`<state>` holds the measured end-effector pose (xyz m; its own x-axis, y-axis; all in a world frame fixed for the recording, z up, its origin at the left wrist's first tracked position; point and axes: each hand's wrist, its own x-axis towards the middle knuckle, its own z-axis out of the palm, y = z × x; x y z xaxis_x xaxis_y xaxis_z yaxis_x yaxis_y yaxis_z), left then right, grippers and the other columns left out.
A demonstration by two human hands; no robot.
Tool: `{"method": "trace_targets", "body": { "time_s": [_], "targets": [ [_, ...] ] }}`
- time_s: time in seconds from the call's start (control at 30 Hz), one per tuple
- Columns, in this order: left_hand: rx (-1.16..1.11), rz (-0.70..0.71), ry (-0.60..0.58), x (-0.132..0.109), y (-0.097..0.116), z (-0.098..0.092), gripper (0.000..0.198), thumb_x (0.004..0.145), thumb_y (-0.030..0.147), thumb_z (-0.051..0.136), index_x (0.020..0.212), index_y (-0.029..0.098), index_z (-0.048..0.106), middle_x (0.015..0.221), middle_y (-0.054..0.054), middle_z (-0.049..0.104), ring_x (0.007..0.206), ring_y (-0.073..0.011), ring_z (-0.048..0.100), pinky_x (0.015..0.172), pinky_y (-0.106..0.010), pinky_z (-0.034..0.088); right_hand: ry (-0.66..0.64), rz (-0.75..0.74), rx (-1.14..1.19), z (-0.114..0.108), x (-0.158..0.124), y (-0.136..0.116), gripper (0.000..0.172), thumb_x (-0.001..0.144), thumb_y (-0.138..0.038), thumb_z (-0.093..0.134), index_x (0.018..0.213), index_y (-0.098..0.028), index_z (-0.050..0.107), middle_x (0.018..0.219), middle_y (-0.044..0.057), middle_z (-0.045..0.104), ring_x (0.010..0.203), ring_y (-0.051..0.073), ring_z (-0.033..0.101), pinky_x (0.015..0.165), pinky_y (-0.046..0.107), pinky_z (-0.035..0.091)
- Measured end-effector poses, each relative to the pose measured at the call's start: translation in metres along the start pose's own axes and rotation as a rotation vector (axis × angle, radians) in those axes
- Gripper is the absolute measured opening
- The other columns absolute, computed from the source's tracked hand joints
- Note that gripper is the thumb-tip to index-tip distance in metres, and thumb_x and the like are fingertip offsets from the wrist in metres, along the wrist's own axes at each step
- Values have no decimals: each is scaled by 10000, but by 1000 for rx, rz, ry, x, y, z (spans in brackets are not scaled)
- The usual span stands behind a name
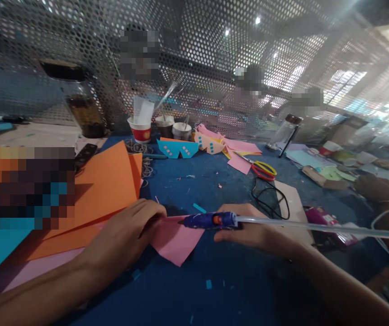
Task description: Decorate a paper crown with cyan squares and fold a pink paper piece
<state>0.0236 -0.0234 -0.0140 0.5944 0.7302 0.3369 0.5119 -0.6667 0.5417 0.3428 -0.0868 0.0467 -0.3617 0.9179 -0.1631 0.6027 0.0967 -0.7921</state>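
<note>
My right hand [245,226] is closed round a blue glue gun [203,220] with a long clear glue stick [296,225] coming out of its back end. The gun points left, its nozzle over the upper edge of a pink paper piece [177,242] on the blue table. My left hand [140,224] holds that paper at its upper left corner, its fingertips curled and partly hidden. Orange sheets [96,190] lie left of and partly behind my left arm.
Behind stand paper cups [140,131], a blue paper mask shape [177,149] and a peach one [209,142]. Scissors [264,170], a black cord [271,201] and cardboard [292,203] lie to the right. A person's hand [379,188] rests at far right. A dark jar [86,111] stands at back left.
</note>
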Motion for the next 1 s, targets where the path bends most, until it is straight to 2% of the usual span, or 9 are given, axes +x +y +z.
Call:
{"method": "trace_targets", "body": {
  "time_s": [0.43,1.0],
  "targets": [
    [-11,21,6,2,1,-1,290,1109,376,467,976,266,700,930,-29,762,851,-232,720,729,-363,555,7,-8,-4,3,3,-2,266,942,-454,862,945,-217,738,890,-23,733,805,152,630,720,270,463],
    [-1,8,-13,2,1,-3,271,1102,371,483,975,262,697,941,-34,770,874,-242,721,742,-363,551,-6,-44,-37,2,4,2,304,970,-488,829,930,-204,729,897,-14,749,784,152,647,720,259,491]
  ]
}}
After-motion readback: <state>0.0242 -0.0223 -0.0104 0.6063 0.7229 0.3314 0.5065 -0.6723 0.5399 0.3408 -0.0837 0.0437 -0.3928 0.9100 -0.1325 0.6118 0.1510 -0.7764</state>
